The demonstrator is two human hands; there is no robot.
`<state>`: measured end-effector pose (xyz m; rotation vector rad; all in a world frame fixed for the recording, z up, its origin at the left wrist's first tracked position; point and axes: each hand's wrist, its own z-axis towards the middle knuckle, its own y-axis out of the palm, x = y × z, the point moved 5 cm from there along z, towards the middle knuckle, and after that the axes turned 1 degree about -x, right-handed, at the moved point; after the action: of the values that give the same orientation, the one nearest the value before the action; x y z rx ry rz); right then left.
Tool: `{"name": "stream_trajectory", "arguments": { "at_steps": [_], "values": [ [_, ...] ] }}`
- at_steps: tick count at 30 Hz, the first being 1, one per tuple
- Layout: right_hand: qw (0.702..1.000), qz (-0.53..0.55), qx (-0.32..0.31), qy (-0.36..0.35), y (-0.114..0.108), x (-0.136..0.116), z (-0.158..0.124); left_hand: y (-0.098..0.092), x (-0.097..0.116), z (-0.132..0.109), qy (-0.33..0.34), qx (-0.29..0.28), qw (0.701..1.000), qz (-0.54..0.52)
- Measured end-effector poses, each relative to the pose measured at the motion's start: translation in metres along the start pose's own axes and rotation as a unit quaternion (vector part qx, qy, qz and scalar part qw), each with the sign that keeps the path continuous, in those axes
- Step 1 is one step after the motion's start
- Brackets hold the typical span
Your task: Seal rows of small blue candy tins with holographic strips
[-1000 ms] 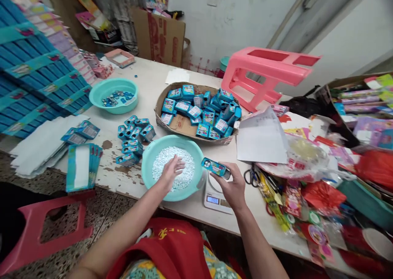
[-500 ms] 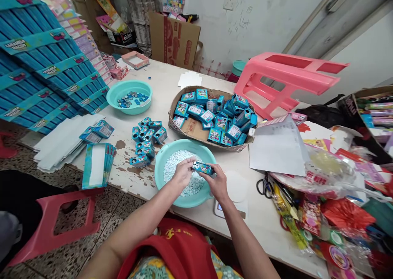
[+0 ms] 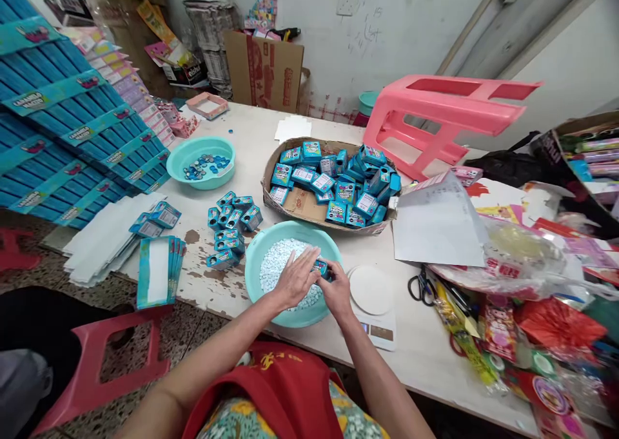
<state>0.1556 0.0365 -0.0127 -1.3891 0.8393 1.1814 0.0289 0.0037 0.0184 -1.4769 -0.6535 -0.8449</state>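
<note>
My hands are together over the near teal basin [image 3: 255,297], meeting at one small blue box [image 3: 321,267]. My right hand [image 3: 337,292] grips that box between thumb and fingers, tilted above the basin's right part. My left hand [image 3: 296,279] lies against the box's left end with its fingers held close together and nearly straight; its palm is turned away, so I cannot tell whether anything is tucked in it. Below, small white pieces [image 3: 275,263] cover the basin's floor.

To my right, just beside the basin, a white scale [image 3: 391,326] carries a round plate [image 3: 371,289], and my right forearm hides part of its display. Scissors [image 3: 422,291] lie farther right on the surface [image 3: 256,120], near a sheet of paper [image 3: 435,223] and a jumble of wrapped goods.

Left of the basin, a cluster of blue boxes [image 3: 229,238] shows dark round openings. Beyond the basin, a cardboard tray [image 3: 309,218] holds many more such boxes, lying at all angles. Farther left, a second teal basin [image 3: 176,176] contains small round blue pieces [image 3: 210,163], and a pink stool [image 3: 445,113] lies on its side behind the tray's right end.
</note>
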Motion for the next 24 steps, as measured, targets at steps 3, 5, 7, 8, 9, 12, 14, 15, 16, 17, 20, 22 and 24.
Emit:
{"name": "stream_trajectory", "arguments": {
  "at_steps": [3,5,7,8,9,12,14,15,16,17,20,22,24],
  "values": [
    [0.996,0.081,-0.019,0.025,-0.004,-0.005,-0.003,-0.020,0.015,-0.005,0.034,0.010,0.999,0.042],
    [0.991,0.124,-0.025,0.042,-0.005,-0.007,-0.004,-0.032,0.019,-0.006,0.048,0.004,0.998,0.029],
    [0.989,0.133,-0.034,0.047,-0.001,-0.008,-0.001,-0.041,0.016,-0.006,0.048,-0.037,0.998,0.006],
    [0.989,0.131,-0.044,0.044,0.004,-0.009,0.001,-0.045,0.014,-0.006,0.041,-0.056,0.998,-0.001],
    [0.989,0.127,-0.061,0.040,0.011,-0.010,0.003,-0.050,0.011,-0.007,0.032,-0.067,0.997,-0.004],
    [0.987,0.109,-0.119,0.013,0.037,-0.020,0.008,-0.073,0.003,-0.013,-0.006,-0.050,0.999,0.018],
    [0.991,0.060,-0.119,-0.023,0.046,-0.027,0.009,-0.101,-0.007,-0.024,-0.051,0.006,0.998,0.046],
    [0.994,0.020,-0.096,-0.043,0.044,-0.028,0.010,-0.119,-0.016,-0.031,-0.089,0.050,0.993,0.059],
    [0.996,-0.026,-0.061,-0.062,0.039,-0.026,0.009,-0.140,-0.028,-0.041,-0.140,0.106,0.982,0.071],
    [0.994,-0.076,-0.007,-0.075,0.030,-0.021,0.009,-0.164,-0.045,-0.052,-0.197,0.168,0.963,0.081],
    [0.968,-0.208,0.125,-0.071,-0.001,0.013,0.003,-0.236,-0.102,-0.090,-0.351,0.320,0.871,0.123],
    [0.951,-0.251,0.176,-0.038,-0.021,0.037,-0.009,-0.270,-0.140,-0.105,-0.416,0.357,0.817,0.178],
    [0.945,-0.263,0.195,0.003,-0.033,0.052,-0.027,-0.285,-0.181,-0.105,-0.476,0.351,0.779,0.207]
  ]
}}
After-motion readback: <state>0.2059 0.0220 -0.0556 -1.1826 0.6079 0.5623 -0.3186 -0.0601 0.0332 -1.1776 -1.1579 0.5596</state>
